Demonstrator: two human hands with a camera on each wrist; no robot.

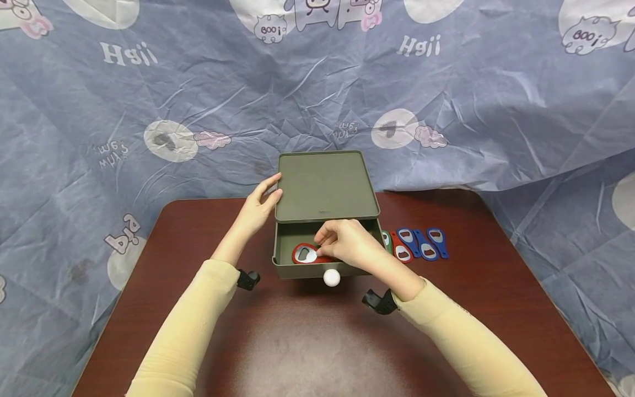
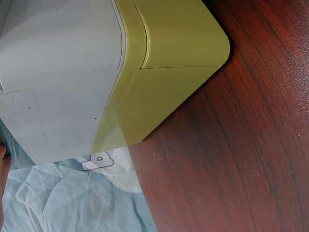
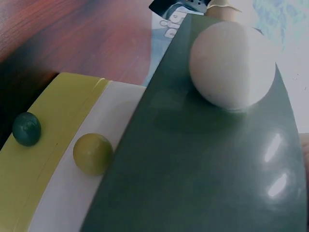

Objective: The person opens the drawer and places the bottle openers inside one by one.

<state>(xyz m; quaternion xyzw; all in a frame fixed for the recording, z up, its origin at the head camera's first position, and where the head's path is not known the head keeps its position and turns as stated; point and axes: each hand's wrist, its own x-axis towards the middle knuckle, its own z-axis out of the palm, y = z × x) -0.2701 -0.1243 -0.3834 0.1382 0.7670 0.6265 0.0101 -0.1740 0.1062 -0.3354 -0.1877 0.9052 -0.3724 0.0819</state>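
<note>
My right fingers [image 1: 331, 226] pinch a red bottle opener [image 1: 303, 253]; my left fingers [image 1: 268, 183], outstretched, touch the box [image 1: 327, 184] on the brown desk [image 1: 297, 347], before blue cloth [image 1: 317, 82].

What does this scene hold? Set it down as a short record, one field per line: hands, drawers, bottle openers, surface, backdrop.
Left hand: touches the left edge of the drawer unit
Right hand: curled at a red bottle opener in the top drawer; whether it grips cannot be told
Top drawer: green, pulled out, white knob
Lower drawers: white drawer, yellow knob; yellow drawer, green knob
Right of unit: green opener, red opener, three blue openers
Surface: dark red table
Backdrop: printed blue cloth
</note>
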